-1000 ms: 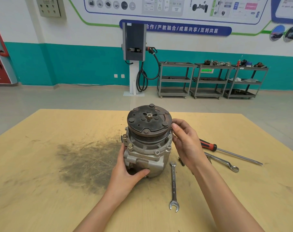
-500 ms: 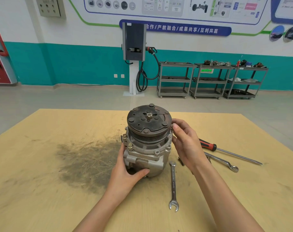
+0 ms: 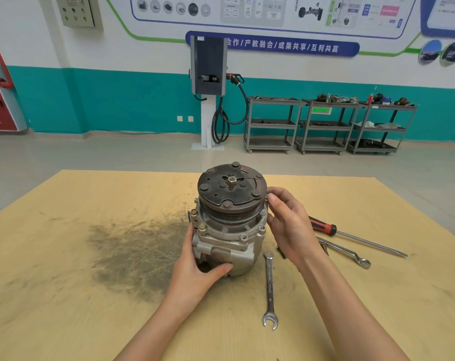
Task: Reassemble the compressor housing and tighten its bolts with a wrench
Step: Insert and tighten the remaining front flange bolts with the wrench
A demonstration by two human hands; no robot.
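Plywood bench (image 3: 65, 295): compressor (image 3: 229, 225) standing assembled; left hand (image 3: 197, 269) gripping housing, right hand (image 3: 289, 225) pinching a flange bolt; combination wrench (image 3: 270, 287) lying unused, tightening pending.

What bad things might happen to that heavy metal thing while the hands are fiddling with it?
1. The compressor stands upright on its end. Only the left hand steadies its base, so it might tip.
2. The right hand pinches something small at the pulley's rim, perhaps a bolt. It might slip out and roll off the table.
3. The wrench lies unused, so any finger-turned bolts are probably loose.
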